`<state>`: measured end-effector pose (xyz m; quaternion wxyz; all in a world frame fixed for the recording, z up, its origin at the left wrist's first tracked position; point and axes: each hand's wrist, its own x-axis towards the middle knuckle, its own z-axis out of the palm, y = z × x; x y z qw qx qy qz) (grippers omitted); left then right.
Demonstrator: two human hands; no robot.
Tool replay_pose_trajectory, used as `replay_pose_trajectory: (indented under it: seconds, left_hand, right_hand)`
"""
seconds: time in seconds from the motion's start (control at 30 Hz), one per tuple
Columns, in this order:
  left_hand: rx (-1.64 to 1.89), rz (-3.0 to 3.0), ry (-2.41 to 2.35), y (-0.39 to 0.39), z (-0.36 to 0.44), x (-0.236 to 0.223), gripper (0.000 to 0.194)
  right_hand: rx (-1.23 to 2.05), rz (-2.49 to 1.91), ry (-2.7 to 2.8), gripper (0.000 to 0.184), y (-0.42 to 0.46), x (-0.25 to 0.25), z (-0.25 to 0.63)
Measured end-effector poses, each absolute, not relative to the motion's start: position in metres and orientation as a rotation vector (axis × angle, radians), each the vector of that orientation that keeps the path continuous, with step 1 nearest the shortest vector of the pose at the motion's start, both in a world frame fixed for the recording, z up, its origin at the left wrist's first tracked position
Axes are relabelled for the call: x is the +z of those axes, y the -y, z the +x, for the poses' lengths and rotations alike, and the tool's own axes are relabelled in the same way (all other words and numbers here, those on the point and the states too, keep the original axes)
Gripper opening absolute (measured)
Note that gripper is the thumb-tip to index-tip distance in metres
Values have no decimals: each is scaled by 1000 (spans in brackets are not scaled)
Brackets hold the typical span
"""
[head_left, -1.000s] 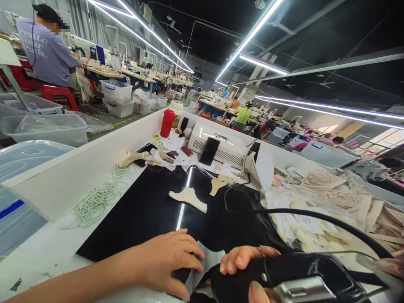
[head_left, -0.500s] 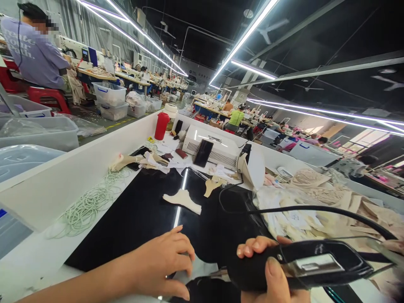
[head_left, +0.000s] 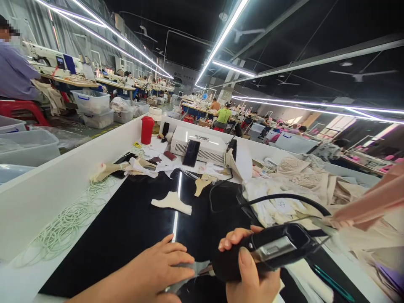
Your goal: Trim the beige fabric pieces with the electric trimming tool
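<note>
Head view: right hand (head_left: pixel 251 269), fingers clamped on a black power tool (head_left: pixel 271 250), metal tip pointing left, just beside the left hand (head_left: pixel 162 267). Left fingers apart, no grip visible; can't tell if they press the mat (head_left: pixel 126 235).

Edges: mat's left edge runs diagonally, well left of the left fingers. Past it, strip of white table (head_left: pixel 28 280) with green string (head_left: pixel 63 225), then low wall (head_left: pixel 57 172). Near edge out of frame.

Room: bare mat ahead of left fingers up to a white pad (head_left: pixel 172 203); beige scrap (head_left: pixel 201 184) and phone (head_left: pixel 191 152) further on. Right side tight: cable (head_left: pixel 293 197) arcs over a plastic bag (head_left: pixel 265 212) ahead-right of right fingers; teal handle (head_left: pixel 336 283) lies right of them.

Vs half a second ago: tool closer to left fingers, tip gap narrower. View swung right. Pad, scrap, phone unmoved relative to each other.
</note>
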<state>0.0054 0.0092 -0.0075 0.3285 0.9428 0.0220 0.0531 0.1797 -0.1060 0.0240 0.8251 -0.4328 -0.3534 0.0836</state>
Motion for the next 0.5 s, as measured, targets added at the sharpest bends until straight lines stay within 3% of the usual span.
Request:
replay_pose_trajectory:
  seconds: [0.5]
  left_hand:
    - [165,2444,-59,-11,3,-13,62]
  right_hand:
    - [111,-964,670,31,112,21,198]
